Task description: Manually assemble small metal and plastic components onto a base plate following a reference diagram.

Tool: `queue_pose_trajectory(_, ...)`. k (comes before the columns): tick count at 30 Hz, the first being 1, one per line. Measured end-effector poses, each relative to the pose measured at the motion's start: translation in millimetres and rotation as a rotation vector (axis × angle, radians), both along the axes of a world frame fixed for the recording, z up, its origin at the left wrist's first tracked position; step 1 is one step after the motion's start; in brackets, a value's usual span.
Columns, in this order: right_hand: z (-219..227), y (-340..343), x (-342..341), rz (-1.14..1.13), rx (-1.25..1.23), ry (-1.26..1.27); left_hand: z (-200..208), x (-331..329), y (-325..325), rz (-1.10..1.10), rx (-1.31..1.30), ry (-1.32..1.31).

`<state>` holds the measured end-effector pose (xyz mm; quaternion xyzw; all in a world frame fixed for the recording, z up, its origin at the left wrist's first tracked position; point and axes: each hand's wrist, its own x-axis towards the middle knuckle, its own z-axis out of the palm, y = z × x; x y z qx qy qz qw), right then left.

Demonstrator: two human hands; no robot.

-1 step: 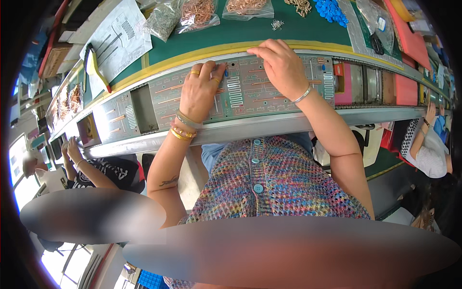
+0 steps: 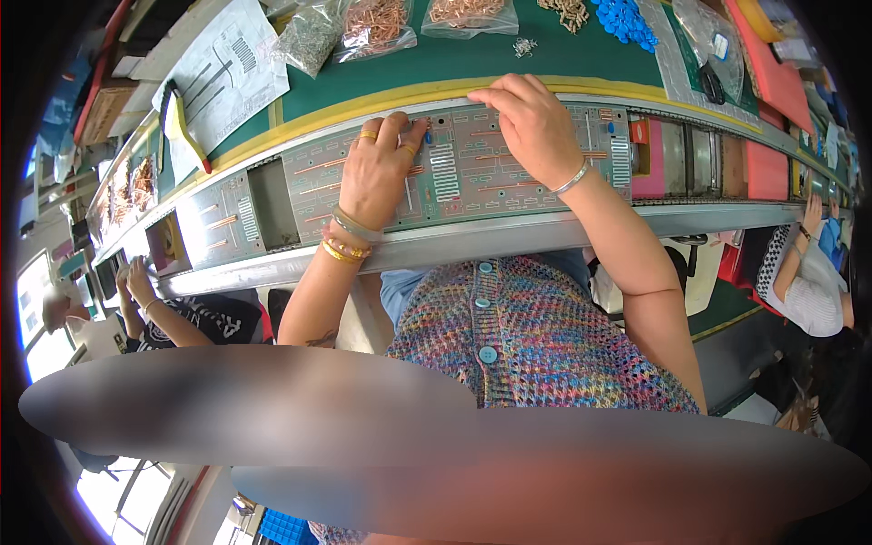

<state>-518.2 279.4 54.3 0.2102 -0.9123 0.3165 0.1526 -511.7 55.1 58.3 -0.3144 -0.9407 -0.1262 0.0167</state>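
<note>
My left hand (image 2: 374, 174), with rings and bracelets, rests over a circuit board (image 2: 313, 189). Its fingers are bent together at the board's far right corner, beside a small upright blue component (image 2: 428, 139); whatever the fingertips grip is hidden. My right hand (image 2: 538, 132) is held above the adjoining circuit board (image 2: 490, 186), its thumb and index finger closed together near the far rail (image 2: 436, 102). Nothing can be made out between those fingertips. Copper-coloured wires and a row of white slots show on both boards.
Beyond the rail lie bags of copper-coloured parts (image 2: 374, 27), a bag of silvery parts (image 2: 309, 38), blue components (image 2: 625, 23) and tan parts (image 2: 565, 12). A printed drawing (image 2: 222, 68) and yellow-handled tool (image 2: 182, 136) are at left. Co-workers' hands (image 2: 136, 286) reach the line at left.
</note>
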Motion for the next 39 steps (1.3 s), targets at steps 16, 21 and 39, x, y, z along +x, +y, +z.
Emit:
queue_pose_trajectory(16,-12,-105,102,0.530,0.081,0.117,11,38,-92,0.543,-0.109,0.006)
queue_pose_trajectory(21,-13,-102,100,0.537,0.197,0.127,15,37,-43,0.304,0.023,-0.027)
queue_pose_trajectory(39,3,64,120,-0.051,0.241,-0.228,28,18,-36,0.268,0.159,0.093)
